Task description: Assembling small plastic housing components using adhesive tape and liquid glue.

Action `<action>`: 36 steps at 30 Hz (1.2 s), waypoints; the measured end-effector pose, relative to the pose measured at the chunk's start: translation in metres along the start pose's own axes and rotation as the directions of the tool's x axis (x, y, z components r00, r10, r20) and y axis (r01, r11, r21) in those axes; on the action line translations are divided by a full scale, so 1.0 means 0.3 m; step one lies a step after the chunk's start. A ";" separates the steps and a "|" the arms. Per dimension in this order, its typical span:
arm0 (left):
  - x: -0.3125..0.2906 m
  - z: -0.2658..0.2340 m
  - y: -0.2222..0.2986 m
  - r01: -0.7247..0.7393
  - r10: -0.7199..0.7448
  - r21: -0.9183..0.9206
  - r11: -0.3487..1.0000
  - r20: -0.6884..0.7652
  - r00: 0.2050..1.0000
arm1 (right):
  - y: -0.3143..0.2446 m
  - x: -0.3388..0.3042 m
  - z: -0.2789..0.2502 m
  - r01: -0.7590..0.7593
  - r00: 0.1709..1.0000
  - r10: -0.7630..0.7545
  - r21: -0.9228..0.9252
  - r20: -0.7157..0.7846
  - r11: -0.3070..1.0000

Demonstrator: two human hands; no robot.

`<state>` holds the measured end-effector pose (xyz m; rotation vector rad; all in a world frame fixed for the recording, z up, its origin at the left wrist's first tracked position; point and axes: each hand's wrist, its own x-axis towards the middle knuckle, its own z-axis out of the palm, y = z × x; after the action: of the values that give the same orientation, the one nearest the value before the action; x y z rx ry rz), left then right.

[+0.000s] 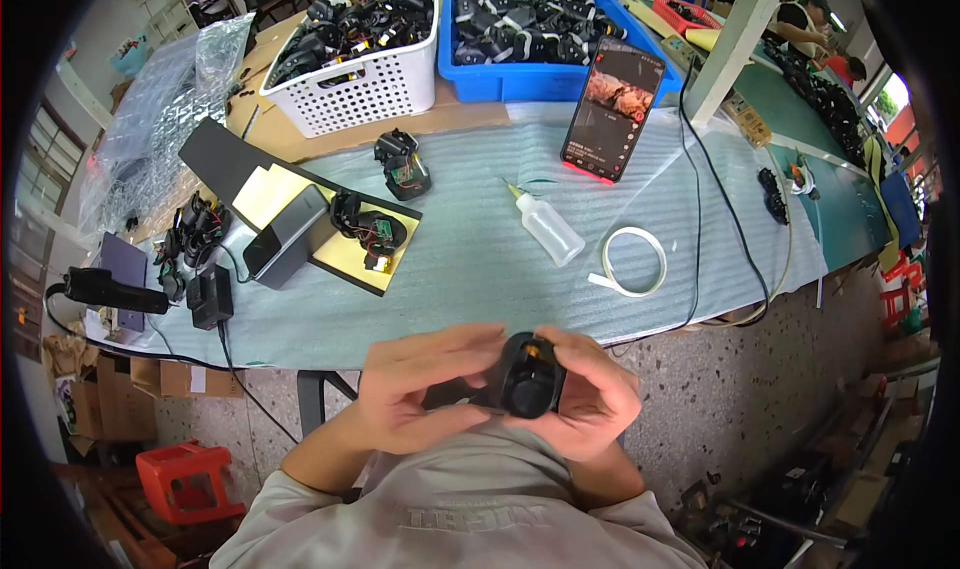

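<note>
Close to my body, my right hand (592, 394) is closed around a small black rounded device (533, 377) with an orange-yellow bit near its top. My left hand (415, 384) is beside it, fingers stretched out and thumb apart, the tips close to the device's left side. A dark blurred patch lies between that thumb and the fingers; I cannot make out what it is. Further off on the table, a similar black unit (402, 164) with a green circuit board stands alone. Another opened unit (375, 231) with wires lies on a black-and-yellow box part.
A white basket (355, 99) and a blue bin (520, 84) hold many black parts at the back. A phone (614, 111) stands upright, near a squeeze bottle (550, 231) and a white strap coil (635, 261). A grey block (287, 237), black adapter (210, 297) and cables lie left.
</note>
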<state>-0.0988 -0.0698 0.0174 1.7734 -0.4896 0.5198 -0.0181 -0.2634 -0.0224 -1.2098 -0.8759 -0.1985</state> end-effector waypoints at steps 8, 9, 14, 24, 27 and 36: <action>-0.019 -0.020 -0.089 0.154 -0.141 -0.163 0.975 0.087 0.986 | 0.028 -0.002 -0.047 -0.050 0.988 0.041 0.053 0.146 0.997; -0.018 -0.014 -0.088 0.200 -0.189 -0.181 0.963 0.080 0.979 | 0.033 -0.002 -0.051 -0.045 0.987 0.036 0.058 0.155 0.997; 0.002 -0.026 -0.099 0.085 -0.059 -0.165 0.983 0.154 0.986 | 0.038 -0.003 -0.054 -0.033 0.981 0.024 0.045 0.190 0.998; -0.010 -0.042 -0.073 0.140 -0.125 -0.066 0.988 0.202 0.971 | 0.031 -0.027 -0.040 -0.094 0.973 0.093 -0.003 0.213 0.996; -0.021 -0.029 -0.081 0.191 -0.170 -0.162 0.968 0.135 0.976 | 0.019 -0.012 -0.046 -0.112 0.965 0.113 -0.020 0.235 0.994; -0.014 -0.030 -0.093 0.085 -0.085 0.007 0.996 0.135 0.987 | 0.024 -0.013 -0.065 -0.077 0.966 0.099 -0.103 0.238 0.992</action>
<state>-0.0871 -0.0538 -0.0046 1.8298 -0.5053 0.3420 -0.0070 -0.2789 -0.0319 -1.3771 -1.0317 -0.0185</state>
